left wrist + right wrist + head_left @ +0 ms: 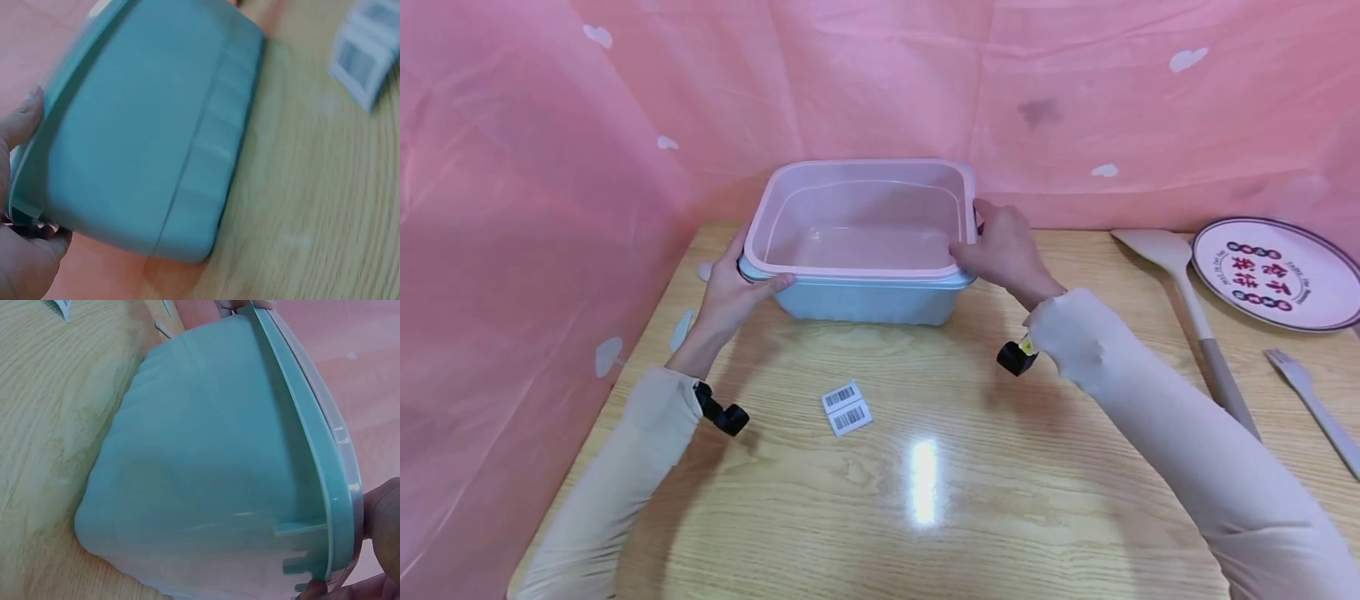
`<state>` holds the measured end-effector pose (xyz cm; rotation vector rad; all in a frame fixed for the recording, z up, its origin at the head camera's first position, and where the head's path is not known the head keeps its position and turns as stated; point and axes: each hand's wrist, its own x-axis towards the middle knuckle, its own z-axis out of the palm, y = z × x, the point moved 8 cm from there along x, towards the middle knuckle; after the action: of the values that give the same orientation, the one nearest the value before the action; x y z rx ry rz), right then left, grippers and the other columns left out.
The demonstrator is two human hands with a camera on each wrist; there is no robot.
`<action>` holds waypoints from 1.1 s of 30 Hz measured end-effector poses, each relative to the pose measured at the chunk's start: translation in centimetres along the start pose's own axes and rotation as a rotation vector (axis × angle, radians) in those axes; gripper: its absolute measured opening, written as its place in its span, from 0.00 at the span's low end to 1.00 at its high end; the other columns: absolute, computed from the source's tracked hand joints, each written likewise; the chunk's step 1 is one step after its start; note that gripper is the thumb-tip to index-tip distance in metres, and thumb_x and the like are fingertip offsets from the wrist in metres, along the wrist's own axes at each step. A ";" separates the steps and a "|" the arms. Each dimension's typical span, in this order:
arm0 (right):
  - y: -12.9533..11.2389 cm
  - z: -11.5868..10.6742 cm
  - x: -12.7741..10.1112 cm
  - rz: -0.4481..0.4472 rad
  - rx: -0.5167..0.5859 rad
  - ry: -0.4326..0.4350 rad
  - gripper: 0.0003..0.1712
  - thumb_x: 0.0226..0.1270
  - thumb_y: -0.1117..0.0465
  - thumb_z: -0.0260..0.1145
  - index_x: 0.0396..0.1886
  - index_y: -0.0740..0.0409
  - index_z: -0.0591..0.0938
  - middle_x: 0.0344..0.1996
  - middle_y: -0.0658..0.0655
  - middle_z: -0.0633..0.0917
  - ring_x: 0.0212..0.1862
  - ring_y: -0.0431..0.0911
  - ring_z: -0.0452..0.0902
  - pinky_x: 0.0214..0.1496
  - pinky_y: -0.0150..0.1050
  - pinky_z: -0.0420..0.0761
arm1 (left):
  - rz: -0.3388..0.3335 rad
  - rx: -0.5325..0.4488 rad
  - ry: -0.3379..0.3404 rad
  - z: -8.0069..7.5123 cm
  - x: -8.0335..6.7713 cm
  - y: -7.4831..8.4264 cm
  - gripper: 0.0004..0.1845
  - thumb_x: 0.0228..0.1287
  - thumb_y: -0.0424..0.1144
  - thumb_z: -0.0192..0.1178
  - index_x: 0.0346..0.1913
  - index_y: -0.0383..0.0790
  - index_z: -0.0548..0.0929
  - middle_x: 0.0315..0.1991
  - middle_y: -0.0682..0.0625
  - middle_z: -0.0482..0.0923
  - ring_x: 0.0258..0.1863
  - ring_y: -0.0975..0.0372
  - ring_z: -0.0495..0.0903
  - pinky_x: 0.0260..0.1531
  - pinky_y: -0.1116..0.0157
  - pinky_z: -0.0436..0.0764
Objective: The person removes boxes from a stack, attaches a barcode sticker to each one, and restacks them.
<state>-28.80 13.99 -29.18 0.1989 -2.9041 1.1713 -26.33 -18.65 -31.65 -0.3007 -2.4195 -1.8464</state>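
A pink rectangular basin (857, 177) sits nested inside a light blue tub (865, 302), at the back of the wooden table against the pink cloth. My left hand (730, 287) grips the left end of the tub, thumb along the front rim and fingers curled under the edge. On the opposite end, my right hand (1003, 250) holds the rim, its thumb over the pink lip. The right wrist view shows the blue tub's wall (187, 444) and a slotted part below its rim. In the left wrist view the tub's base (206, 206) appears close over the tabletop.
A small white card (847, 408) with two barcodes lies in front of the tub. To the right are a long-handled spatula (1183, 283), a white plate (1330, 287) with red characters and a grey fork (1311, 396). Pink cloth (880, 83) with white hearts hangs behind and at left.
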 end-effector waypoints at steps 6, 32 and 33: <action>-0.7 -0.5 0.5 -0.041 -0.085 -0.012 0.17 0.55 0.61 0.64 0.42 0.67 0.79 0.29 0.63 0.80 0.38 0.53 0.72 0.33 0.34 0.72 | 0.009 0.016 0.007 0.1 -0.4 1.1 0.49 0.51 0.31 0.73 0.74 0.39 0.57 0.71 0.38 0.63 0.69 0.49 0.63 0.70 0.54 0.62; -1.1 -1.2 1.5 0.085 0.352 0.101 0.13 0.61 0.68 0.56 0.43 0.65 0.81 0.22 0.51 0.71 0.27 0.41 0.66 0.22 0.27 0.68 | 0.009 0.087 0.077 -0.3 -0.3 1.9 0.43 0.47 0.30 0.75 0.69 0.35 0.66 0.64 0.36 0.70 0.65 0.49 0.67 0.67 0.55 0.65; -0.9 -1.2 1.6 0.084 0.382 0.114 0.12 0.61 0.68 0.56 0.42 0.65 0.81 0.21 0.50 0.70 0.27 0.41 0.66 0.22 0.27 0.67 | 0.006 0.085 0.074 -0.2 -0.3 1.9 0.43 0.48 0.30 0.75 0.69 0.35 0.66 0.64 0.37 0.69 0.65 0.50 0.67 0.68 0.55 0.65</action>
<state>-30.30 13.95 -27.61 0.0077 -2.5886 1.6835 -25.65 -18.42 -29.86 -0.2281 -2.4362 -1.7144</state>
